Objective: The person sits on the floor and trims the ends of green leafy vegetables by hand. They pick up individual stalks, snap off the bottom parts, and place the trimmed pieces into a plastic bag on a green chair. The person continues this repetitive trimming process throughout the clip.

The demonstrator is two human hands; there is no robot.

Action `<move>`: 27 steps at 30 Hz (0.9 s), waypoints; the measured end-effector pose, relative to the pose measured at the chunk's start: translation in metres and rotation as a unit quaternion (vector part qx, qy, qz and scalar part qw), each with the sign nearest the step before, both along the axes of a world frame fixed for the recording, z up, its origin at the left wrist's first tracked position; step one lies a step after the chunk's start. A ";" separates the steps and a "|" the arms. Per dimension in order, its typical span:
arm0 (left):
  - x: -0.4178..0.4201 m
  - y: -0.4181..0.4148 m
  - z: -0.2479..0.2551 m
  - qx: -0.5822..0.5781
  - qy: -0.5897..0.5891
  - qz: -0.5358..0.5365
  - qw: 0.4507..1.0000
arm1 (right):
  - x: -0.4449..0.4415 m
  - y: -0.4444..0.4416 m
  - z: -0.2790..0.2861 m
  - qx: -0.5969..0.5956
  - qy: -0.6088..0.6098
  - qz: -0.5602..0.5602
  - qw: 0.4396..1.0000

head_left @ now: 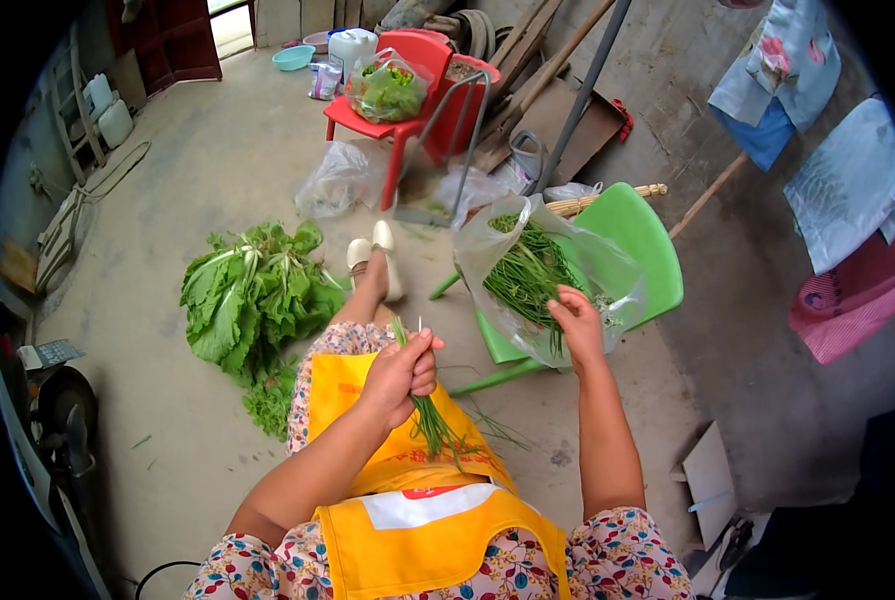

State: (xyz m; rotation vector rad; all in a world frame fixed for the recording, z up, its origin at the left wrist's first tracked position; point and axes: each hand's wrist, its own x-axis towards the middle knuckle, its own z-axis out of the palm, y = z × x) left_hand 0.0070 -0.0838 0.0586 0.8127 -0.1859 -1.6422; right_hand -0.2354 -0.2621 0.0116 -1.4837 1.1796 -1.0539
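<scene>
My left hand [404,373] is closed around a small bunch of green chive-like stalks [434,426] above my lap. Their cut-looking ends show above the fist, beside a thin white tip I cannot identify. On the right, a clear plastic bag [485,225] stands on a green plastic chair [635,244], with a larger heap of the same green stalks [526,266] inside its open mouth. My right hand [578,319] touches the near edge of this heap, thumb and forefinger close together. Whether stalks are pinched between them is hidden.
Leafy greens [248,300] lie on the concrete floor left of my legs. Farther off, a red plastic chair [417,82] bears a bag of greens [387,90]. Loose plastic bags [342,180] lie before it. Cloths [849,187] hang at the right; a wheeled vehicle [64,405] stands left.
</scene>
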 end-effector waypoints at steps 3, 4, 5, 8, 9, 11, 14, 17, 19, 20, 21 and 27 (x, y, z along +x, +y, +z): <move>0.000 0.001 0.001 -0.003 -0.011 -0.003 1.000 | -0.009 0.021 0.018 0.051 -0.189 0.023 0.980; 0.000 0.002 0.002 -0.004 -0.015 -0.005 1.000 | -0.011 0.026 0.025 0.075 -0.245 0.029 0.966; -0.001 0.002 0.002 -0.010 -0.028 -0.005 1.000 | -0.014 0.029 0.028 0.084 -0.278 0.048 0.956; -0.002 0.004 0.004 -0.029 -0.058 -0.006 0.998 | -0.015 0.037 0.039 0.115 -0.345 0.074 0.929; -0.004 0.003 0.006 -0.029 -0.077 0.000 0.997 | -0.013 0.040 0.044 0.117 -0.355 0.085 0.924; -0.006 0.004 0.009 -0.029 -0.117 0.011 0.993 | -0.008 0.046 0.050 0.121 -0.375 0.105 0.913; -0.006 0.004 0.011 -0.030 -0.134 0.009 0.991 | -0.002 0.053 0.053 0.129 -0.366 0.092 0.917; -0.009 0.001 0.019 -0.036 -0.177 0.014 0.983 | 0.004 0.056 0.049 0.121 -0.324 0.099 0.933; -0.009 -0.002 0.025 -0.044 -0.235 0.011 0.971 | 0.010 0.064 0.048 0.106 -0.274 0.109 0.950; -0.010 -0.005 0.029 -0.048 -0.263 0.010 0.964 | 0.012 0.067 0.049 0.099 -0.249 0.114 0.957; -0.011 -0.008 0.031 -0.054 -0.263 0.009 0.963 | 0.014 0.070 0.047 0.091 -0.225 0.120 0.963; -0.014 -0.030 0.038 -0.086 -0.303 -0.006 0.949 | 0.030 0.093 0.050 0.066 -0.142 0.144 0.977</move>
